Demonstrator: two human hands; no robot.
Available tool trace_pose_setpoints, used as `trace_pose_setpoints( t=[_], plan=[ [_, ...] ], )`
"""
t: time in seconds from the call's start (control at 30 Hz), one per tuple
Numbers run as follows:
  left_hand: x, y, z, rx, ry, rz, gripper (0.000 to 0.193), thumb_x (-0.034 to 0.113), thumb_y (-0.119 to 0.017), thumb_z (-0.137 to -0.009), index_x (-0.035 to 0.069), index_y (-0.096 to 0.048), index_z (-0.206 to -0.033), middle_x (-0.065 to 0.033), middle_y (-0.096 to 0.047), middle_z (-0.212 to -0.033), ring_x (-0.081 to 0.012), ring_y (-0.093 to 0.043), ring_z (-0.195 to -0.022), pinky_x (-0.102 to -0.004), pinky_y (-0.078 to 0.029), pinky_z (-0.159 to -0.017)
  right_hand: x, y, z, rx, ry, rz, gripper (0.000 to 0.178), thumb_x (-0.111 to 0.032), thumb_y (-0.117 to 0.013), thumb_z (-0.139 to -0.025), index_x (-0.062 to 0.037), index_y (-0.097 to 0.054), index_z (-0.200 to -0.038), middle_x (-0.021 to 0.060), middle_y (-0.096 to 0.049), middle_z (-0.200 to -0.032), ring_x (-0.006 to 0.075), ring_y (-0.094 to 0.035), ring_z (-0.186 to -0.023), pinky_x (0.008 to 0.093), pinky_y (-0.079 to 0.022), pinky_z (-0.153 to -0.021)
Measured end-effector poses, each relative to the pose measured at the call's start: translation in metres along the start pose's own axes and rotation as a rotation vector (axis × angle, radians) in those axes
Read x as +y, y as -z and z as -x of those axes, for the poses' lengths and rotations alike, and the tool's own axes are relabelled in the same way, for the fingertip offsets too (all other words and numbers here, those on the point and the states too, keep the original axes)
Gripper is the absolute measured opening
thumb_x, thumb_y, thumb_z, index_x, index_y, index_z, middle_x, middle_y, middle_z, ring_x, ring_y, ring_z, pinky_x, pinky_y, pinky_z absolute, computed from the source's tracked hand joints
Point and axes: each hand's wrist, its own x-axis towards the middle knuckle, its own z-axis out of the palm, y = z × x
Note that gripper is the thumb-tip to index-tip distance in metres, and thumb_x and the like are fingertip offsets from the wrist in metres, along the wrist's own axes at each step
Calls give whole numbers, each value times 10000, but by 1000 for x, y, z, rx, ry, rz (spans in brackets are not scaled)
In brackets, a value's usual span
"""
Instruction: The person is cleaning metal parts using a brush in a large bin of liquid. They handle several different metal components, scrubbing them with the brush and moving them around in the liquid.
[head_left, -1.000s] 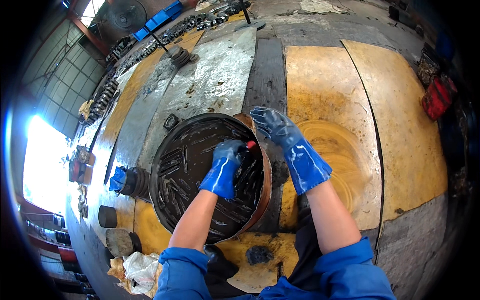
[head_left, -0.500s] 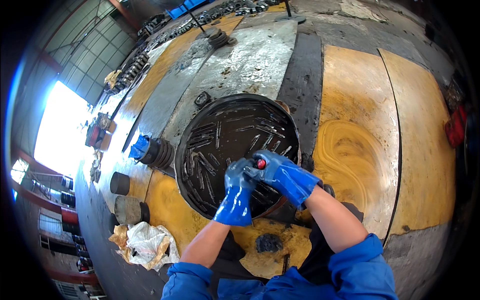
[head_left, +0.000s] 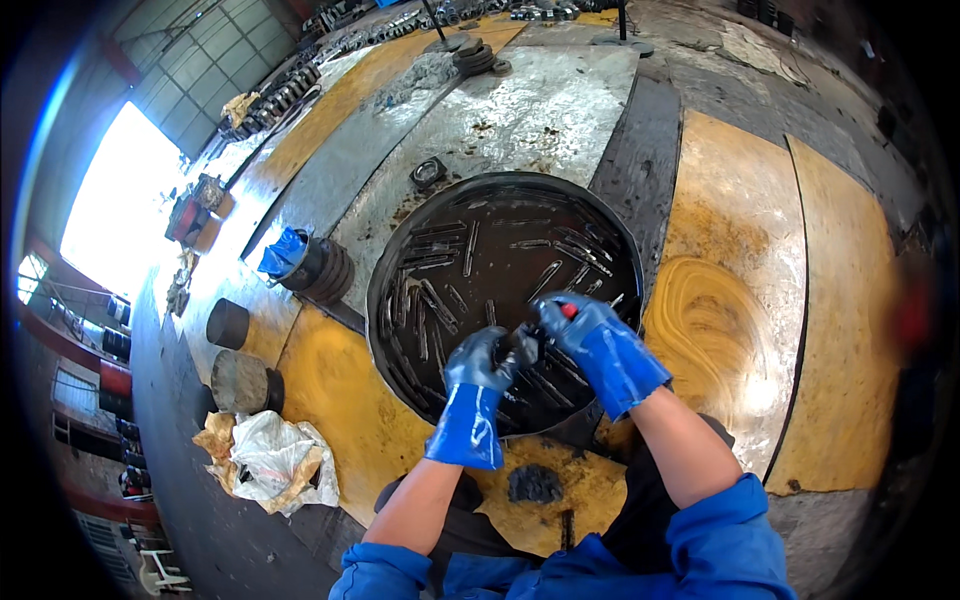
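Note:
A wide round black basin (head_left: 374,330) lies in front of me, holding dark liquid with several wet, dark strip-like pieces (head_left: 470,250) in it. Over its near side are both my hands, in blue rubber gloves darkened by the liquid. The fingers of my left hand (head_left: 482,362) are closed around a small dark piece (head_left: 522,346), whose kind is blurred. My right hand (head_left: 588,335) grips a red-ended tool (head_left: 569,311) just to the right of it; the fingers hide the rest of the tool.
Left of the basin stand a dark bucket (head_left: 325,275) with blue plastic and two short cylinders (head_left: 228,324). A crumpled white sack (head_left: 285,462) lies nearer me. One black metal part (head_left: 428,172) sits beyond the rim. A dark lump (head_left: 535,484) rests on the yellow sheet between my legs.
My hands have drawn apart, the right one moving rightward with the red-ended tool. The dark piece at my left fingers now shows. The whole view has shifted slightly.

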Motion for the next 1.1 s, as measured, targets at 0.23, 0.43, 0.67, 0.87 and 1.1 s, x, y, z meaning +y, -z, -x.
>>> trace_pose_setpoints(
  t=[0.23, 0.43, 0.67, 0.87, 1.1],
  plan=[
    [-73, -18, -16, -247, 397, 77, 571, 410, -768, -896, 96, -642, -1356, -169, -717, -1255, -340, -682, -1168, -403, -529, -1018, 33, -37, -41, 352, 83, -381, 381, -369, -631, -1018, -79, -727, -1246, 118, -767, -1094, 213, -728, -967, 332, -564, -887],
    [-37, -23, -20, -435, 342, -262, 677, 452, -737, -893, 89, -561, -1437, -188, -643, -1381, -349, -611, -1281, -439, -465, -1101, 58, -64, -65, 273, -105, -258, 390, -376, -619, -1022, -69, -724, -1239, 114, -772, -1061, 230, -724, -971, 341, -561, -887],
    [-58, -37, -9, -278, 189, -360, 582, 479, -685, -915, 110, -614, -1360, -185, -704, -1268, -328, -668, -1194, -461, -511, -1027, 110, -103, -100, 4, -229, -348, 325, -297, -616, -1044, -41, -729, -1211, 78, -778, -1040, 174, -729, -846, 316, -589, -718],
    [-59, -35, -25, -499, 320, -445, 488, 467, -609, -962, 150, -641, -1332, -179, -749, -1139, -340, -724, -1065, -474, -552, -950, 100, -98, -90, 115, -202, -826, 330, -309, -617, -1031, -24, -721, -1161, 61, -754, -1020, 157, -686, -855, 305, -543, -781],
    [-64, -35, -32, -520, 270, -574, 398, 418, -639, -934, 171, -684, -1243, -188, -755, -1079, -374, -718, -1044, -489, -547, -948, 72, -78, -68, 34, -342, -845, 289, -270, -597, -1035, -23, -717, -1125, 65, -751, -980, 159, -712, -843, 313, -582, -748]
  ],
)
